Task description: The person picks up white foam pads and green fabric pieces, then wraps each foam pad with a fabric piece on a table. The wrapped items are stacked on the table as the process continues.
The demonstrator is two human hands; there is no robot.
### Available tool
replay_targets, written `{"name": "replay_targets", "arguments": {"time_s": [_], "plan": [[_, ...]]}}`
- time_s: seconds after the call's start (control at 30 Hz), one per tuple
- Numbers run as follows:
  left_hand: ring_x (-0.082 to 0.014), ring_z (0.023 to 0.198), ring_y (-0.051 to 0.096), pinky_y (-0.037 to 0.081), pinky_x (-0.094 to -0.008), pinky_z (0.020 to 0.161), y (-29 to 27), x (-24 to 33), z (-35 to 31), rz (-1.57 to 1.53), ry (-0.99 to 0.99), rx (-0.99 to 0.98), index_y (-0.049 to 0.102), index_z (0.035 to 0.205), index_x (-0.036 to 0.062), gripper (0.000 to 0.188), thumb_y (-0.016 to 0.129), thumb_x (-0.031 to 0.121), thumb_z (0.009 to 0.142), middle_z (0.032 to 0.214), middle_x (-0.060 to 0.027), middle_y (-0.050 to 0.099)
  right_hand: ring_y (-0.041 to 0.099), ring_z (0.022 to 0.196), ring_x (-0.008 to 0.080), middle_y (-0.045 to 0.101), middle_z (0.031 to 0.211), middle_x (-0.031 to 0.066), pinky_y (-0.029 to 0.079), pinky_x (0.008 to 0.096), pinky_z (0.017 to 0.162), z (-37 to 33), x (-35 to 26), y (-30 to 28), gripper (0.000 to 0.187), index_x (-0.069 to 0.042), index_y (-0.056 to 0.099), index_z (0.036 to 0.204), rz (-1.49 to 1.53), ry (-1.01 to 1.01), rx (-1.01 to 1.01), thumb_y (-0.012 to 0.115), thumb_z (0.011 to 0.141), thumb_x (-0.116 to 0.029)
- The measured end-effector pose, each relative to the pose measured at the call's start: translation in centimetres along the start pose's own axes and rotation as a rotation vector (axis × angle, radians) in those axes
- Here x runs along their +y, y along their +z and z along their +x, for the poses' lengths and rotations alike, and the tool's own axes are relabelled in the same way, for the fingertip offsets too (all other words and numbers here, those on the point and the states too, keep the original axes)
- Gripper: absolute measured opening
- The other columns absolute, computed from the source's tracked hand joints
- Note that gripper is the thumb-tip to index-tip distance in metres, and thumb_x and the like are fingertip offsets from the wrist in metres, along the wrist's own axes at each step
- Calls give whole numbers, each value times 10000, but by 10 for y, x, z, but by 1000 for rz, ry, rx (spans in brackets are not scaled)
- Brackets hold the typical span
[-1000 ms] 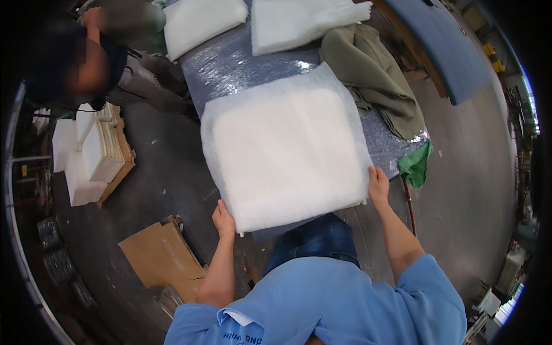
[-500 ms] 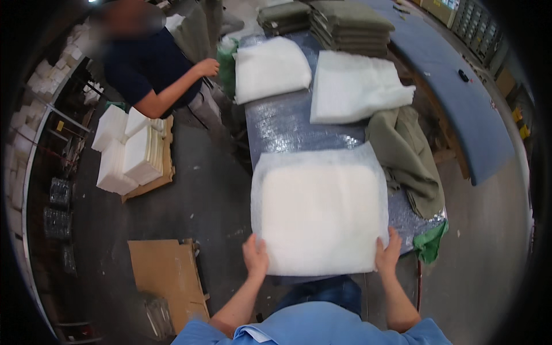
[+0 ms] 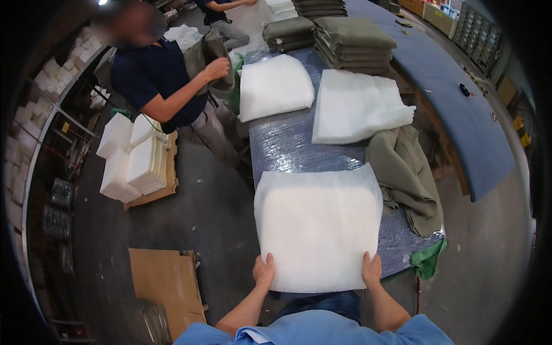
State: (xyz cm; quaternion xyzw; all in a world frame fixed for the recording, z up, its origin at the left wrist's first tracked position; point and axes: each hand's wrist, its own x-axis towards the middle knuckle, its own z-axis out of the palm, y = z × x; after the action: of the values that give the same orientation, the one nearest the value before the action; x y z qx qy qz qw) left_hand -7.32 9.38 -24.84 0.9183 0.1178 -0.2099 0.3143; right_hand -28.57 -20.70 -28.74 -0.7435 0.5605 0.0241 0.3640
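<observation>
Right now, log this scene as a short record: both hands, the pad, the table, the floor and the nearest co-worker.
Left hand: on the left edge of the white pad, near its lower corner
Right hand: on its right edge, near the other lower corner
Table: shiny plastic cover; rumpled green-gray cloth at right
Floor: flat brown cardboard at left
Nearest co-worker: upper left, a hand on a dark cloth

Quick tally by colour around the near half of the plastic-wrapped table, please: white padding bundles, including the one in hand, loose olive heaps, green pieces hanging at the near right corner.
White padding bundles: 3, one held between left hand and right hand
Loose olive heaps: 1
Green hanging pieces: 1
Total: 5
</observation>
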Motion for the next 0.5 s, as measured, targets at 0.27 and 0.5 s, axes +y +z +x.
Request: {"name": "replay_targets", "arguments": {"time_s": [0.27,0.5], "plan": [[-340,1201,636,475,-409,1023,-36,-20,5,-305,-283,-301,633,1309,-15,621,459,520,1047,1272,-206,682,629,1198,287,625,1344,188,501,411,991,3,40,-37,674,51,544,1396,671,333,-353,366,1089,-522],[-395,1234,596,452,-460,1032,-36,-17,2,-263,-148,-43,643,1246,-21,633,380,524,1061,1283,-244,653,650,1129,265,661,1270,186,512,392,960,-23,36,-25,650,82,584,1328,733,254,-333,421,1085,-498]]}}
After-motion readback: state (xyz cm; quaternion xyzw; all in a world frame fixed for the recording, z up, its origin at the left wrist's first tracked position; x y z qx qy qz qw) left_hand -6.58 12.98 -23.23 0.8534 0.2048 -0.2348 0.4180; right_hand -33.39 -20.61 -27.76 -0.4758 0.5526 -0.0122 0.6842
